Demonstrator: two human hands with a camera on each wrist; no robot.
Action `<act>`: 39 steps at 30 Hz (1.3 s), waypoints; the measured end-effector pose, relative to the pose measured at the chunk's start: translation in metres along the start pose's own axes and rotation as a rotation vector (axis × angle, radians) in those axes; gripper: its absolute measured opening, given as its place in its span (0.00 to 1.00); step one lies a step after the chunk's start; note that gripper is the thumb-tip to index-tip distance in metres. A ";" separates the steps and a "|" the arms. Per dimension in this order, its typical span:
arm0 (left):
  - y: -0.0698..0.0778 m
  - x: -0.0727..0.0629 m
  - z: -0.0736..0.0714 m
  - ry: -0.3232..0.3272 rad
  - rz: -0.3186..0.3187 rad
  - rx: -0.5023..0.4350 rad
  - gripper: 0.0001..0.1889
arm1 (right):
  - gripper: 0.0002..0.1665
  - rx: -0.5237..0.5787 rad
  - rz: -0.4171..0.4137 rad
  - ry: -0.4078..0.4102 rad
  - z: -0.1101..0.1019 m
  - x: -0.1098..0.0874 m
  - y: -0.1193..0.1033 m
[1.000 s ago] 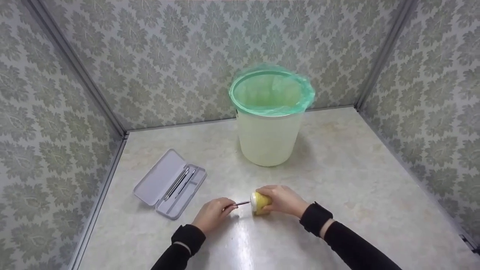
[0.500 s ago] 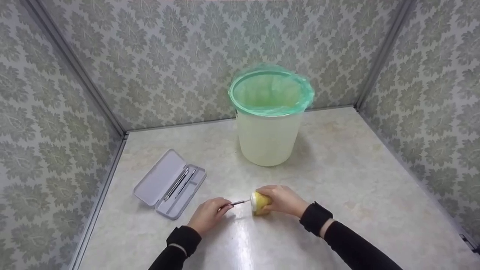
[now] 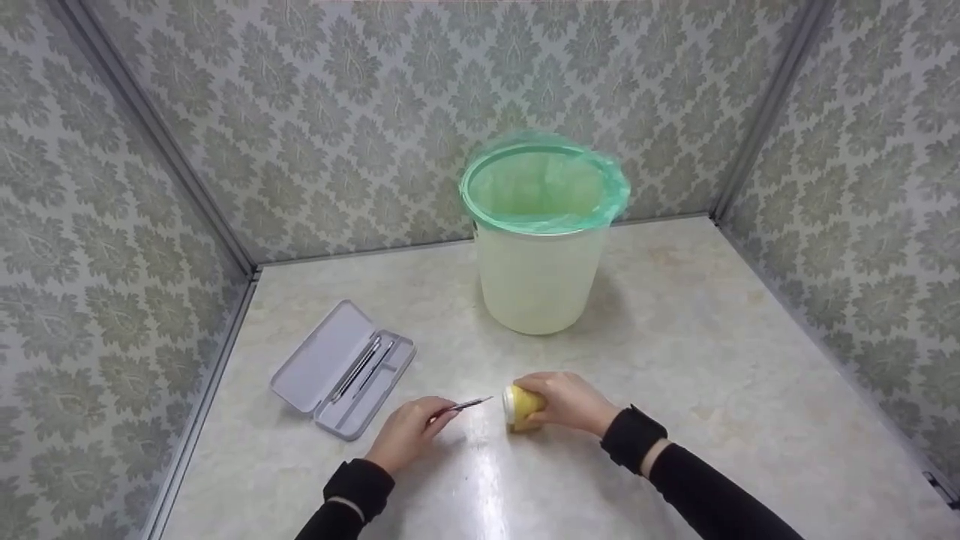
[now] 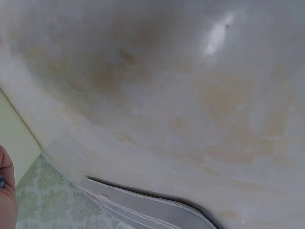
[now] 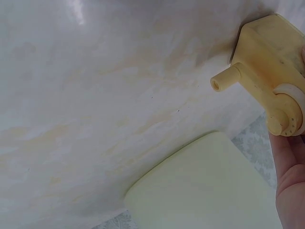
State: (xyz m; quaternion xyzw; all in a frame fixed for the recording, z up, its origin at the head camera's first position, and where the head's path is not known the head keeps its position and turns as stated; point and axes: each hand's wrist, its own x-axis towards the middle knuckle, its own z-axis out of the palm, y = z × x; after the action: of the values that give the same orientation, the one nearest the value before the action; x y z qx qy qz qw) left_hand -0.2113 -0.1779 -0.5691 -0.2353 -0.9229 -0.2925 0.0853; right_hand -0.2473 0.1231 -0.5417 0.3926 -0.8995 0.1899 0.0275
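Observation:
In the head view my left hand [image 3: 409,433] pinches a slim dark pencil [image 3: 471,403], its pointed tip facing right. A short gap separates that tip from the white end of a yellow pencil sharpener [image 3: 528,409]. My right hand [image 3: 571,399] grips the sharpener from its right side against the table. The right wrist view shows the sharpener's crank handle [image 5: 226,78] and boxy body, with the fingers partly hidden behind it. Only a sliver of the left hand appears at the edge of the left wrist view, and most of the pencil is out of sight there.
An open grey pencil case [image 3: 322,360] with slim pencils [image 3: 356,369] inside lies left of the hands. Behind them stands a pale bin [image 3: 536,281] lined with a green bag [image 3: 611,187]. Patterned walls [image 3: 420,112] enclose the marbled table [image 3: 697,322] at the back and sides.
My left hand has drawn back to the left with the pencil, whose tip has come away from the sharpener. The right hand and the sharpener have stayed in place.

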 end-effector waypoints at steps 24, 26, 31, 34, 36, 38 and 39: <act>0.046 0.006 0.021 0.192 -0.300 -0.657 0.07 | 0.32 0.006 -0.021 0.029 0.002 -0.001 0.001; 0.051 0.008 0.022 0.221 -0.319 -0.685 0.08 | 0.32 0.003 -0.021 0.029 0.001 -0.001 0.001; 0.059 0.011 0.021 0.290 -0.374 -0.718 0.09 | 0.32 0.005 -0.010 0.012 0.000 -0.001 0.001; 0.063 0.013 0.020 0.298 -0.404 -0.748 0.10 | 0.32 0.013 -0.005 0.008 0.000 -0.001 0.001; 0.065 0.013 0.020 0.294 -0.424 -0.773 0.10 | 0.32 0.018 0.003 0.006 0.001 -0.001 0.001; 0.066 0.014 0.019 0.293 -0.435 -0.801 0.11 | 0.33 0.023 0.013 0.003 0.001 -0.001 0.000; 0.066 0.014 0.018 0.294 -0.435 -0.816 0.11 | 0.33 0.025 0.020 0.001 0.002 -0.001 0.000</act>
State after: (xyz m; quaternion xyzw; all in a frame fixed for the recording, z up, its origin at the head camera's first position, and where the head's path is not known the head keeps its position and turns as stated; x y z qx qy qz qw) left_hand -0.1915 -0.1144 -0.5468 -0.0073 -0.7388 -0.6719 0.0523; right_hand -0.2469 0.1230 -0.5435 0.3840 -0.9008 0.2016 0.0210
